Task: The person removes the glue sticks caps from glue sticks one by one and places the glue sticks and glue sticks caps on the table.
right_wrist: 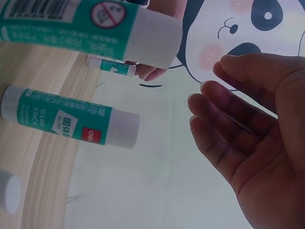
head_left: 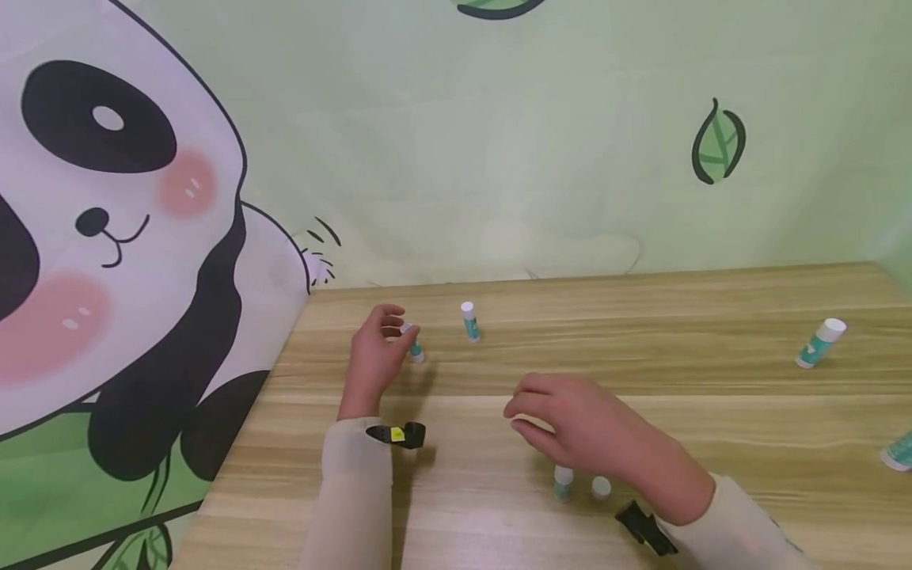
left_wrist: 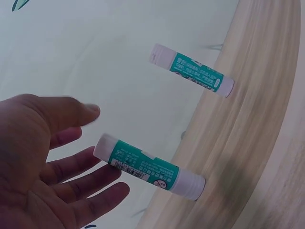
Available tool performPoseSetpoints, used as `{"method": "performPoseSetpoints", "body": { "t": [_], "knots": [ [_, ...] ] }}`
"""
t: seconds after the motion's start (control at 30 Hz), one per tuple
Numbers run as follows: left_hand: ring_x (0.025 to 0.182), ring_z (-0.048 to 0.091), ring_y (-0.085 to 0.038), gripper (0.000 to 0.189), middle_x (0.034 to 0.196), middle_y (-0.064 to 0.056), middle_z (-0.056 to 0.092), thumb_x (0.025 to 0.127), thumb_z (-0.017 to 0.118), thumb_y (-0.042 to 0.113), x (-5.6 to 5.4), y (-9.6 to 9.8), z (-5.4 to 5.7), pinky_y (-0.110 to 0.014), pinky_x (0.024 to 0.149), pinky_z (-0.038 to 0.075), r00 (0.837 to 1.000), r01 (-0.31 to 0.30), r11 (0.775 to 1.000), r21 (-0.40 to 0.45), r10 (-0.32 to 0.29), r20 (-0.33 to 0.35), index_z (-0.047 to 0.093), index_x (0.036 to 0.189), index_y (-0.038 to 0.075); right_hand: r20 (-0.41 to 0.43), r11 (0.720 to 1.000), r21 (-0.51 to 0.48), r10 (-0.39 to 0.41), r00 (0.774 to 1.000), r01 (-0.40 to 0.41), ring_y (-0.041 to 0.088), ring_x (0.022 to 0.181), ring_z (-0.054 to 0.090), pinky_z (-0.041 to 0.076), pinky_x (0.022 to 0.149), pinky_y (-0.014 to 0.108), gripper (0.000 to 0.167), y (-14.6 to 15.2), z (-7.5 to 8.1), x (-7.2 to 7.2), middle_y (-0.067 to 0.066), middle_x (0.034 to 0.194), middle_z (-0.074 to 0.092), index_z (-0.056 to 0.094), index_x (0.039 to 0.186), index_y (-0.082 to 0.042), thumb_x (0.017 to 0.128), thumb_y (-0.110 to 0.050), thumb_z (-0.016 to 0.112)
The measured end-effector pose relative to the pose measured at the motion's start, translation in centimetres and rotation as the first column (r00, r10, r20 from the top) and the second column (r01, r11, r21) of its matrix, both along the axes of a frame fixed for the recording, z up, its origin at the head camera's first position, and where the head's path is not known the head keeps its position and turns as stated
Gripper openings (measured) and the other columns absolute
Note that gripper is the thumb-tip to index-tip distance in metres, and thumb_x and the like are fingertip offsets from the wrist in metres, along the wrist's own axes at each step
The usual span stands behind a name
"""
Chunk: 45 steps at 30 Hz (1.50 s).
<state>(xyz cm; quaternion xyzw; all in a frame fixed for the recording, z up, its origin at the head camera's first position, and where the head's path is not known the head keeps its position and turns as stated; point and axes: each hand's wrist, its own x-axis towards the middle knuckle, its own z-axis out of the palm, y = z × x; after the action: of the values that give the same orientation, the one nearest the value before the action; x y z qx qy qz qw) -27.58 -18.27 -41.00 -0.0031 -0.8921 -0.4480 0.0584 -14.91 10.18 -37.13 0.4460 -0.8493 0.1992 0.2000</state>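
Note:
My left hand (head_left: 378, 352) is beside an upright glue stick (head_left: 416, 348) with a teal label and white ends. In the left wrist view that glue stick (left_wrist: 145, 164) stands by the spread fingertips (left_wrist: 112, 195), the thumb apart from it. A second glue stick (head_left: 470, 323) stands just beyond, to the right. Above the table, my right hand (head_left: 577, 416) has loosely bent fingers and nothing between them. Below it are another glue stick (head_left: 563, 484) and a round white top (head_left: 601, 488). Seen from the right wrist, two glue sticks, one close (right_wrist: 71, 24) and one farther (right_wrist: 66, 117), stand apart from the hand.
Toward the right of the wooden table (head_left: 684, 340) stands a glue stick (head_left: 821, 343), and another (head_left: 901, 453) is cut off by the frame edge. A green backdrop (head_left: 527, 158) with a panda picture (head_left: 235, 317) rises behind and at the left.

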Motion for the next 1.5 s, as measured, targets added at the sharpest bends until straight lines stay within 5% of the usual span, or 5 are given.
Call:
{"method": "performPoseSetpoints", "body": {
  "t": [0.33, 1.0, 1.2, 1.37, 1.5],
  "knots": [
    [0.11, 0.061, -0.027, 0.032, 0.117, -0.011, 0.064, 0.093, 0.064, 0.022, -0.8, 0.6, -0.7, -0.042, 0.091, 0.052, 0.999, 0.009, 0.997, -0.071, -0.012, -0.039, 0.056, 0.122, 0.011, -0.011, 1.0, -0.011, -0.002, 1.0, 0.001, 0.008, 0.077, 0.064, 0.055, 0.07, 0.025, 0.01, -0.1, 0.0, 0.0, -0.005, 0.091, 0.064, 0.07, 0.095, -0.016, 0.086, -0.013, 0.071],
    [0.091, 0.06, -0.024, 0.02, 0.107, -0.014, 0.066, 0.086, 0.071, 0.014, -0.8, 0.1, -1.1, -0.035, 0.078, 0.051, 0.996, 0.033, 0.983, -0.182, -0.017, 0.085, 0.06, 0.102, 0.006, 0.01, 1.0, -0.001, -0.011, 1.0, 0.011, 0.009, 0.078, 0.064, 0.055, 0.071, 0.026, 0.01, 0.1, 0.0, 0.0, -0.005, 0.092, 0.064, 0.07, 0.095, -0.016, 0.086, -0.013, 0.071],
    [0.077, 0.054, -0.021, 0.017, 0.092, -0.009, 0.064, 0.085, 0.073, 0.017, -0.5, 0.4, -0.4, -0.028, 0.064, 0.045, 0.996, 0.052, 0.979, -0.195, -0.038, 0.078, 0.059, 0.086, 0.007, 0.006, 1.0, -0.003, -0.019, 1.0, 0.019, 0.009, 0.079, 0.064, 0.055, 0.071, 0.026, 0.009, 0.2, 0.2, 0.1, -0.004, 0.092, 0.065, 0.07, 0.095, -0.015, 0.086, -0.013, 0.071],
    [0.079, 0.055, -0.02, 0.022, 0.097, -0.005, 0.067, 0.085, 0.074, 0.022, 0.3, 1.1, 0.6, -0.027, 0.062, 0.045, 0.996, 0.07, 0.988, -0.134, -0.061, 0.068, 0.058, 0.081, 0.009, 0.027, 0.999, -0.022, -0.026, 0.999, 0.027, 0.01, 0.081, 0.065, 0.056, 0.073, 0.027, 0.01, 0.4, 0.4, 0.1, -0.004, 0.093, 0.065, 0.071, 0.096, -0.014, 0.086, -0.013, 0.071],
    [0.085, 0.06, -0.02, 0.025, 0.101, -0.003, 0.07, 0.083, 0.075, 0.021, 1.5, 2.4, 2.2, -0.028, 0.063, 0.048, 0.994, 0.1, 0.994, -0.044, -0.102, -0.032, 0.056, 0.073, 0.009, 0.039, 0.997, -0.051, -0.047, 0.998, 0.049, 0.009, 0.081, 0.065, 0.055, 0.073, 0.027, 0.01, 0.8, 0.6, 0.0, -0.004, 0.093, 0.065, 0.07, 0.095, -0.014, 0.086, -0.013, 0.071]
  ]
}}
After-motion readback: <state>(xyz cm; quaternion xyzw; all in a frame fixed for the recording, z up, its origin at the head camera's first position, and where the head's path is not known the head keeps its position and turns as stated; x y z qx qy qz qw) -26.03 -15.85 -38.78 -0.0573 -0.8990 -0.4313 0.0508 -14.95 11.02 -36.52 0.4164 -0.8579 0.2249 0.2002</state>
